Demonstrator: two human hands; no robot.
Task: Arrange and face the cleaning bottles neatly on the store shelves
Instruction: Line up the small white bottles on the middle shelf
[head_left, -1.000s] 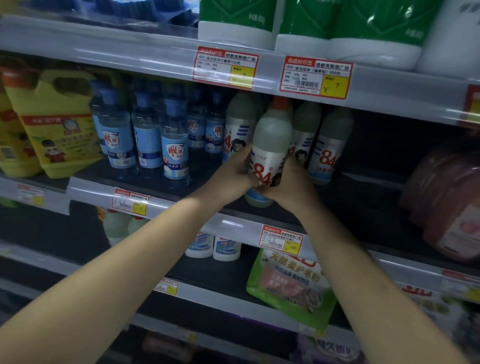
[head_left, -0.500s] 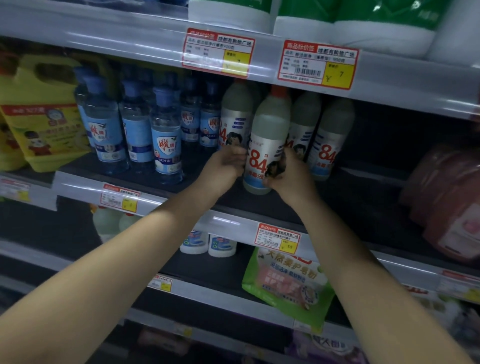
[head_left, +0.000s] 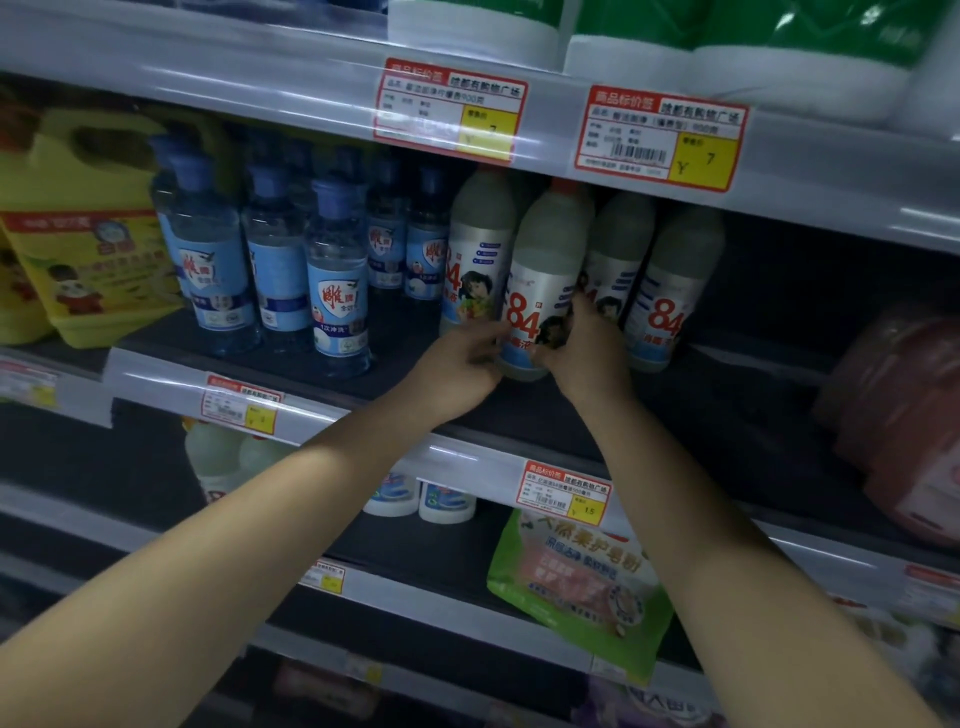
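A white "84" disinfectant bottle (head_left: 545, 270) with a red cap stands on the dark middle shelf (head_left: 701, 415), its label facing me. My left hand (head_left: 462, 364) touches its lower left side and my right hand (head_left: 582, 348) wraps its lower right side. Three more white 84 bottles stand around it: one to the left (head_left: 472, 244) and two to the right (head_left: 618, 249) (head_left: 670, 291). Several clear blue-capped bottles (head_left: 337, 280) fill the shelf further left.
A yellow jug (head_left: 88, 234) stands at the far left. Green-and-white bottles (head_left: 649, 36) line the top shelf above the price tags (head_left: 660, 137). Pink packs (head_left: 904, 415) lie at the right. A green pouch (head_left: 576, 587) hangs on the lower shelf.
The 84 bottle has gone from lifted at the shelf's front edge to standing further back on the shelf among the others; both hands followed it in.
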